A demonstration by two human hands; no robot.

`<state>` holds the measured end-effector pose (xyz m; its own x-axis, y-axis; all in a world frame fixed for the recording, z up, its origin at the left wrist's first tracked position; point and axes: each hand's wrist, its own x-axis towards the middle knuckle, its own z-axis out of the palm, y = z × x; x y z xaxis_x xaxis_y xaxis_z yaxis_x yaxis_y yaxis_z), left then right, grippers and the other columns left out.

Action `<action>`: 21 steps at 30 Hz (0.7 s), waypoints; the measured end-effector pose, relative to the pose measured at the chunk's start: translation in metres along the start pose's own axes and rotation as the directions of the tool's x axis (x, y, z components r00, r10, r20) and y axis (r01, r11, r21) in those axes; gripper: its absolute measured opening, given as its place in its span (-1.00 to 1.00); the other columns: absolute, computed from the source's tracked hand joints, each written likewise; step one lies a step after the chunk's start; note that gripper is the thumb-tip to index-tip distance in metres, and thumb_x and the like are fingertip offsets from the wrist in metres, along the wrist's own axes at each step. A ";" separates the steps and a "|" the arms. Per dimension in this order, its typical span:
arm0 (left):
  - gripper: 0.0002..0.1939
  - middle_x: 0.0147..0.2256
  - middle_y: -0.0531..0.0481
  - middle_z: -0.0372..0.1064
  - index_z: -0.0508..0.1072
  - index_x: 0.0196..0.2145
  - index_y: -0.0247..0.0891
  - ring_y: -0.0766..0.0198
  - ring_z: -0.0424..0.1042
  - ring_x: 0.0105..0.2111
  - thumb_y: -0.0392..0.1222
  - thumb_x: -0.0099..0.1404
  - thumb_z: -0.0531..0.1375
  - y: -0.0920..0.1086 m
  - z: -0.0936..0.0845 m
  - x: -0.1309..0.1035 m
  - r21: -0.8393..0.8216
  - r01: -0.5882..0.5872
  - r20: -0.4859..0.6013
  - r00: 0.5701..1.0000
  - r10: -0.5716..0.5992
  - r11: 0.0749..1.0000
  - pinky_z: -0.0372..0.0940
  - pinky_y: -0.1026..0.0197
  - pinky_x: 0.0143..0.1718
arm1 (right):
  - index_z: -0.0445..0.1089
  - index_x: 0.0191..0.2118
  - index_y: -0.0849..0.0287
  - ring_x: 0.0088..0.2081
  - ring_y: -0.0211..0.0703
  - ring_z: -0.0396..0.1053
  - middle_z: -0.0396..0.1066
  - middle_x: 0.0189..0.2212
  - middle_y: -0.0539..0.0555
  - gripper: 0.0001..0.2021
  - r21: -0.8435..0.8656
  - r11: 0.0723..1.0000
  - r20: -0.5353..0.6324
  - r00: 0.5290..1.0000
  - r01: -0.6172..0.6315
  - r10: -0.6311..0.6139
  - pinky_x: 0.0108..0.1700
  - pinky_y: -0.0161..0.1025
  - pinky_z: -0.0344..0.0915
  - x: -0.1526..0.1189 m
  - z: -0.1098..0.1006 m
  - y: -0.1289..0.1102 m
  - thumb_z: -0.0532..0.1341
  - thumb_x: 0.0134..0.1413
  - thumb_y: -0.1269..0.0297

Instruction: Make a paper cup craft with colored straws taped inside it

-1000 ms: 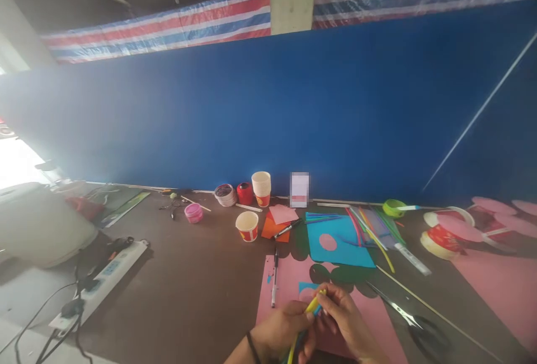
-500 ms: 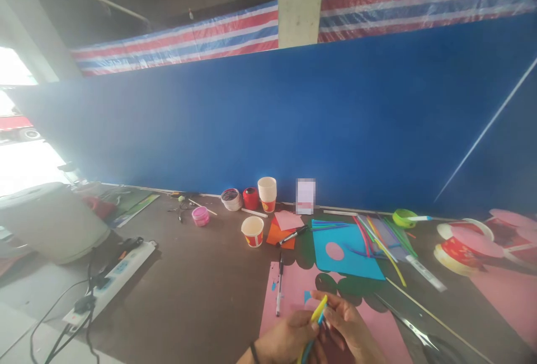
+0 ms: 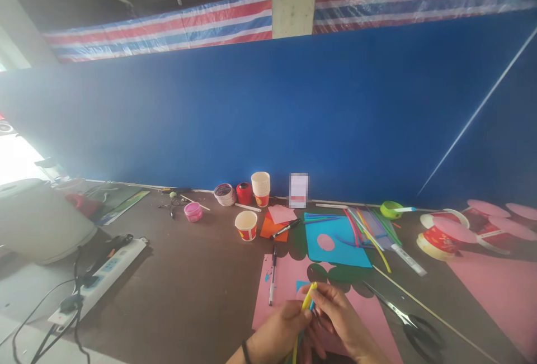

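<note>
A yellow pipe cleaner [image 3: 309, 295] and a blue pipe cleaner [image 3: 311, 305] lie side by side between my hands, low in the head view. My left hand [image 3: 282, 325] has its thumb and fingers closed around them. From the other side, my right hand [image 3: 339, 315] pinches their upper ends with its fingertips. The lower part of both strips is mostly hidden by my hands. Beneath them lies pink paper [image 3: 260, 299] with round cut-outs, a scrap of blue paper [image 3: 301, 284] and a pen [image 3: 273, 277].
To the right are scissors [image 3: 403, 313], a thin stick [image 3: 423, 295] and decorated paper cups [image 3: 438, 238]. Farther back stand a single cup [image 3: 246, 226], stacked cups [image 3: 260, 188] and blue foam paper [image 3: 339, 252] with more pipe cleaners. A power strip [image 3: 100, 280] lies left.
The whole view has shifted, so the table things sit a little farther left and higher. My hands keep hold of the pipe cleaners, and the yellow one now points more upright.
</note>
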<state>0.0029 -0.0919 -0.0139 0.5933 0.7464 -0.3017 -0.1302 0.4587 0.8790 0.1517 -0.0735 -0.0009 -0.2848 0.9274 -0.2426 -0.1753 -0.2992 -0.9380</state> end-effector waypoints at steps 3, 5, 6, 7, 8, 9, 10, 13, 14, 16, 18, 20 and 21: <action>-0.54 -0.60 -0.07 0.41 0.32 -0.27 -0.39 0.39 0.26 -0.79 0.14 0.21 0.06 0.014 0.008 0.001 -0.064 -0.001 -0.030 1.000 0.000 0.998 0.02 0.42 -0.79 | 0.42 -0.31 0.24 -0.71 -0.44 0.02 0.05 -0.76 -0.17 -0.60 -0.015 1.000 0.041 0.999 -0.001 0.002 -0.65 -0.43 -0.17 0.001 0.002 -0.024 0.22 -0.05 -0.06; -0.56 -0.60 -0.08 0.41 0.32 -0.28 -0.39 0.37 0.28 -0.79 0.12 0.20 0.08 0.024 0.009 0.009 -0.102 -0.015 -0.003 1.000 0.015 0.995 0.01 0.43 -0.80 | 0.42 -0.31 0.25 -0.71 -0.42 0.04 0.08 -0.76 -0.16 -0.60 -0.023 1.000 0.078 0.997 0.015 -0.013 -0.64 -0.42 -0.19 0.007 -0.001 -0.038 0.22 -0.05 -0.05; -0.57 -0.61 -0.09 0.41 0.33 -0.29 -0.40 0.37 0.28 -0.79 0.11 0.20 0.08 0.029 0.009 0.015 -0.117 -0.028 0.013 0.999 0.029 0.993 0.03 0.42 -0.80 | 0.42 -0.32 0.25 -0.71 -0.41 0.05 0.10 -0.76 -0.15 -0.60 -0.019 0.999 0.093 0.995 0.029 -0.027 -0.64 -0.42 -0.18 0.011 -0.004 -0.043 0.23 -0.05 -0.05; -0.57 -0.61 -0.10 0.41 0.33 -0.29 -0.41 0.36 0.29 -0.79 0.10 0.20 0.08 0.033 0.008 0.021 -0.134 -0.046 0.027 0.998 0.050 0.990 0.07 0.40 -0.79 | 0.42 -0.32 0.26 -0.71 -0.41 0.06 0.12 -0.76 -0.15 -0.60 -0.006 0.999 0.102 0.994 0.044 -0.043 -0.64 -0.42 -0.17 0.016 -0.007 -0.046 0.23 -0.06 -0.06; -0.56 -0.60 -0.11 0.42 0.34 -0.29 -0.42 0.35 0.30 -0.78 0.10 0.20 0.09 0.036 0.006 0.028 -0.144 -0.064 0.035 0.997 0.070 0.988 0.11 0.38 -0.78 | 0.41 -0.32 0.26 -0.71 -0.40 0.06 0.14 -0.75 -0.14 -0.59 0.014 0.998 0.105 0.993 0.057 -0.058 -0.65 -0.42 -0.14 0.021 -0.010 -0.047 0.25 -0.08 -0.06; -0.55 -0.58 -0.13 0.43 0.35 -0.27 -0.44 0.34 0.31 -0.77 0.10 0.20 0.09 0.038 0.005 0.034 -0.147 -0.074 0.049 0.995 0.082 0.986 0.13 0.37 -0.77 | 0.41 -0.32 0.26 -0.71 -0.40 0.07 0.17 -0.74 -0.13 -0.59 0.038 0.997 0.097 0.993 0.061 -0.064 -0.65 -0.42 -0.10 0.026 -0.013 -0.045 0.26 -0.11 -0.06; -0.54 -0.56 -0.14 0.44 0.35 -0.25 -0.45 0.34 0.33 -0.76 0.10 0.20 0.09 0.038 0.004 0.040 -0.142 -0.084 0.057 0.994 0.092 0.986 0.14 0.38 -0.76 | 0.40 -0.31 0.25 -0.71 -0.40 0.08 0.19 -0.72 -0.13 -0.58 0.057 0.997 0.082 0.995 0.060 -0.064 -0.65 -0.42 -0.07 0.031 -0.017 -0.042 0.28 -0.14 -0.06; -0.47 -0.56 -0.16 0.44 0.36 -0.22 -0.47 0.33 0.33 -0.76 0.15 0.16 0.12 0.033 0.001 0.051 -0.112 -0.095 0.049 0.994 0.101 0.989 0.12 0.39 -0.77 | 0.39 -0.26 0.24 -0.74 -0.40 0.07 0.20 -0.70 -0.13 -0.56 0.043 0.998 0.029 0.998 0.052 -0.053 -0.68 -0.41 -0.07 0.041 -0.023 -0.028 0.26 -0.11 -0.06; -0.44 -0.57 -0.17 0.43 0.36 -0.23 -0.49 0.33 0.32 -0.76 0.17 0.14 0.12 0.029 0.000 0.054 -0.111 -0.101 0.029 0.994 0.105 0.989 0.11 0.39 -0.78 | 0.39 -0.27 0.25 -0.74 -0.39 0.06 0.19 -0.71 -0.14 -0.58 0.019 0.998 0.016 0.998 0.054 -0.055 -0.68 -0.41 -0.08 0.043 -0.025 -0.023 0.23 -0.08 -0.06; -0.40 -0.58 -0.17 0.43 0.36 -0.23 -0.51 0.34 0.30 -0.77 0.20 0.11 0.13 0.020 -0.002 0.056 -0.117 -0.112 -0.007 0.994 0.112 0.987 0.08 0.39 -0.79 | 0.40 -0.33 0.25 -0.72 -0.39 0.06 0.15 -0.74 -0.15 -0.61 -0.042 0.996 -0.009 0.997 0.074 -0.074 -0.66 -0.41 -0.08 0.046 -0.026 -0.015 0.21 -0.04 -0.05; -0.38 -0.57 -0.18 0.43 0.36 -0.20 -0.51 0.36 0.30 -0.77 0.21 0.12 0.11 0.013 -0.005 0.058 -0.114 -0.115 -0.015 0.993 0.114 0.987 0.09 0.40 -0.78 | 0.40 -0.41 0.24 -0.70 -0.40 0.04 0.09 -0.75 -0.16 -0.63 -0.079 0.993 -0.041 0.995 0.089 -0.092 -0.64 -0.41 -0.07 0.048 -0.027 -0.010 0.23 -0.06 -0.05; -0.40 -0.54 -0.17 0.45 0.33 -0.15 -0.49 0.37 0.31 -0.74 0.18 0.15 0.11 0.009 -0.009 0.058 -0.101 -0.111 0.018 0.993 0.113 0.989 0.11 0.40 -0.76 | 0.39 -0.46 0.22 -0.69 -0.40 0.03 0.05 -0.75 -0.17 -0.63 -0.058 0.995 -0.070 0.994 0.078 -0.082 -0.62 -0.41 -0.06 0.050 -0.028 -0.008 0.26 -0.11 -0.05; -0.42 -0.52 -0.17 0.45 0.33 -0.13 -0.47 0.37 0.32 -0.74 0.17 0.16 0.11 0.008 -0.011 0.058 -0.098 -0.105 0.042 0.993 0.109 0.990 0.12 0.40 -0.75 | 0.39 -0.47 0.21 -0.68 -0.40 0.02 0.03 -0.74 -0.17 -0.63 -0.029 0.997 -0.079 0.995 0.067 -0.069 -0.62 -0.41 -0.05 0.050 -0.030 -0.008 0.27 -0.13 -0.06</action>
<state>0.0274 -0.0397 -0.0281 0.6083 0.7711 -0.1880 -0.2685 0.4229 0.8655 0.1666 -0.0180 -0.0129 -0.1972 0.9605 -0.1963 -0.1667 -0.2302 -0.9588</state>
